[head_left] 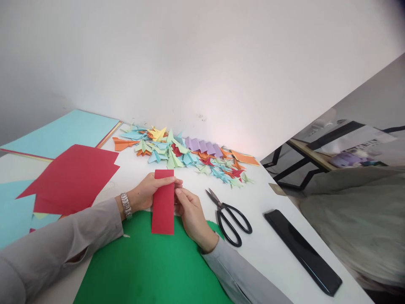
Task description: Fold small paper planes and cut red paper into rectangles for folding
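A narrow red paper rectangle [163, 211] is held upright above a green sheet [145, 261]. My left hand [147, 192] grips it, with the thumb across its front near the top and the other fingers mostly behind it. My right hand [191, 213] pinches at the paper's right edge with thumb and index finger; its other fingers are curled and partly hidden. To the right of my right hand lie black-handled scissors [228, 217] with their blades slightly apart.
Many small folded paper planes [171, 147] lie in a heap along the wall. Large red sheets [72, 181] and a stack topped by light blue paper [63, 133] are on the left. A long black object [302, 251] lies near the table's right edge.
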`<state>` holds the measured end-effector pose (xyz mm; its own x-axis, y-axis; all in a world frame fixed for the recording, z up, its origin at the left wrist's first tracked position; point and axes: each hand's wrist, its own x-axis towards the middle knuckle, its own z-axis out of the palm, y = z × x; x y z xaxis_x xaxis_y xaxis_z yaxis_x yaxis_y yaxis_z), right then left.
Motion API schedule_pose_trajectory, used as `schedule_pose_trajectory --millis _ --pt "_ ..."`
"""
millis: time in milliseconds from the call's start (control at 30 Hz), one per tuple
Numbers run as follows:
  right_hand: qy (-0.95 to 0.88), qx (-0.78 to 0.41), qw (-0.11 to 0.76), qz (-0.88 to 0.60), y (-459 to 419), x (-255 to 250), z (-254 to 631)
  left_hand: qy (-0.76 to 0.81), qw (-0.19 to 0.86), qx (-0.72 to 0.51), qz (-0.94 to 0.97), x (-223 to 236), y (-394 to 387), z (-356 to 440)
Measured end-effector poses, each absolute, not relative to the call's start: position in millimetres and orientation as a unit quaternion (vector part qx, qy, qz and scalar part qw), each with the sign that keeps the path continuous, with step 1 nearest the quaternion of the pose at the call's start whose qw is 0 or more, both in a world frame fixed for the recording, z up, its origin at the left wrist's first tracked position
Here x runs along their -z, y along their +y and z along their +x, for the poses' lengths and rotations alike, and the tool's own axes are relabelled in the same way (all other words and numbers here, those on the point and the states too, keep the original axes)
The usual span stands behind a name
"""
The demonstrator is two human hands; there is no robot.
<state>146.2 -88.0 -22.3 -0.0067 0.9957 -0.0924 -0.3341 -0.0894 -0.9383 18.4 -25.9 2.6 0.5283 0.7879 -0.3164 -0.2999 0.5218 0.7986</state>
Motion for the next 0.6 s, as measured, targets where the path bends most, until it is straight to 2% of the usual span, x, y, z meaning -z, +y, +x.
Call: schedule_pose_trajectory --millis 267,600 --pt "-0.383 -0.600 0.530 -0.461 -90.3 26.5 146.0 0.368 0.739 -0.371 0.425 2.5 -35.8 26.4" --pt "-0.401 -0.596 0.505 -0.478 -89.0 20.7 145.4 0.407 0.723 -0.425 0.363 -2.8 -32.0 25.1"
